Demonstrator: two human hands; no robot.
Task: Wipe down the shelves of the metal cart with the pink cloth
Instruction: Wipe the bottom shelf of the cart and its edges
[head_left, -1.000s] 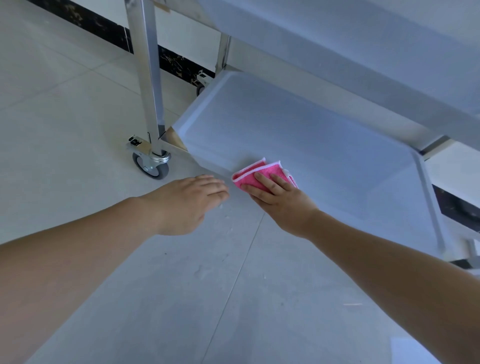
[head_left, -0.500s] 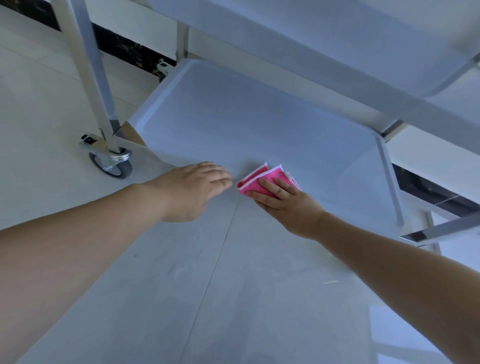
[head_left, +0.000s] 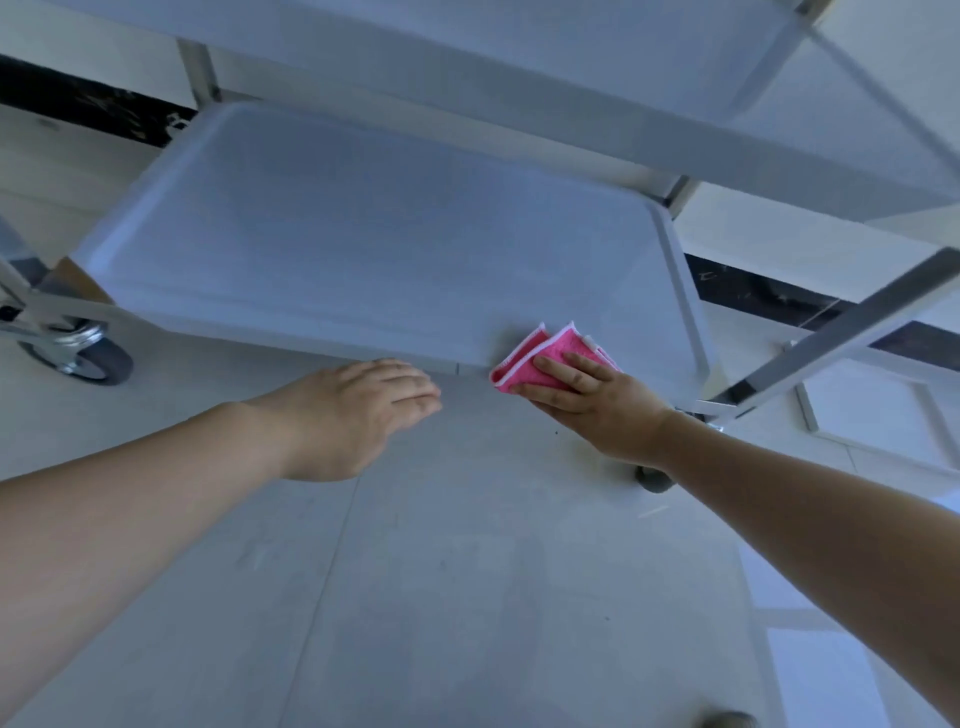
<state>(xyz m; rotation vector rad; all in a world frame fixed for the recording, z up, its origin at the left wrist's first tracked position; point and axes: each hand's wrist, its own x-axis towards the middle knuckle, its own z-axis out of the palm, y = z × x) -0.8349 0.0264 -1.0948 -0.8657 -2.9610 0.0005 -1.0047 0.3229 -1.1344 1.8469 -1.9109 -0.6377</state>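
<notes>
A: Where is the folded pink cloth with the pale edging now?

B: It lies on the front rim of the lowest flat shelf of the grey metal cart, close to the right front corner. The right hand presses it down with straight, spread fingers; the fingers are not curled around it.

A: And the other hand?

B: The left hand is held flat and relaxed just in front of the same rim, near its middle. It holds nothing. I cannot tell if it touches the rim or only hangs over the pale tiled floor. The two hands are apart, with a small gap between them.

A: Which direction should the wipe go?

B: I think the long axis of the shelf runs left to right in front of the person. The cloth sits at the right end, so most of the shelf lies to the left and further back from it. The right hand is clearly the nearer one. The upper shelf hangs above, so the reach is low.
</notes>
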